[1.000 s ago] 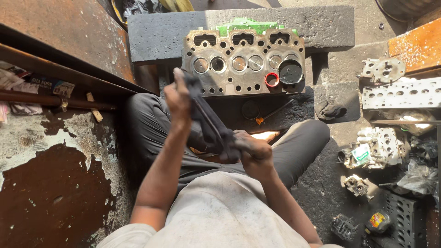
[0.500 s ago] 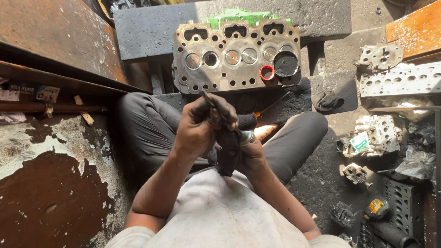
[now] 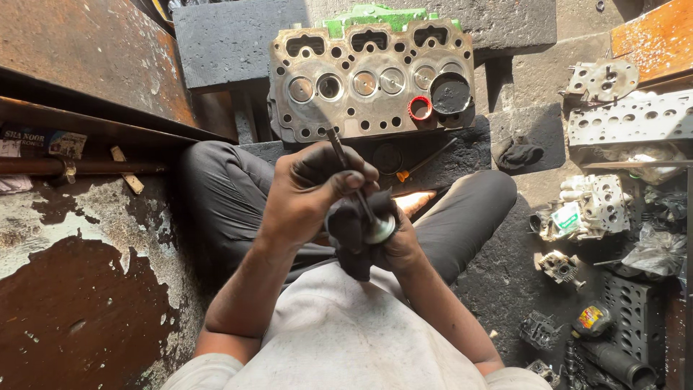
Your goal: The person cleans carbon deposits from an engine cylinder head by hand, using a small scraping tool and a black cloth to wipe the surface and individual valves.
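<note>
My left hand (image 3: pixel 307 191) grips the thin stem of a metal engine valve (image 3: pixel 354 184), which slants up and to the left. My right hand (image 3: pixel 393 242) holds a dark rag (image 3: pixel 350 235) wrapped round the valve's round head (image 3: pixel 380 230). Both hands are over my lap, above my crossed legs in dark trousers. In front of me a grey cylinder head (image 3: pixel 368 83) lies flat on a dark block, with several round valve seats showing. A red ring (image 3: pixel 419 108) and a black disc (image 3: pixel 450 94) rest on its right end.
A rusty metal bench (image 3: pixel 79 65) and a stained wall (image 3: pixel 72 289) stand to my left. Engine parts (image 3: pixel 628 123), a small can (image 3: pixel 592 318) and a black rag (image 3: pixel 520 153) lie on the floor to the right. A screwdriver (image 3: pixel 426 162) lies near my knee.
The rag has come down from my raised left hand into my right hand. The valve's stem and head now show, with my left hand on the stem.
</note>
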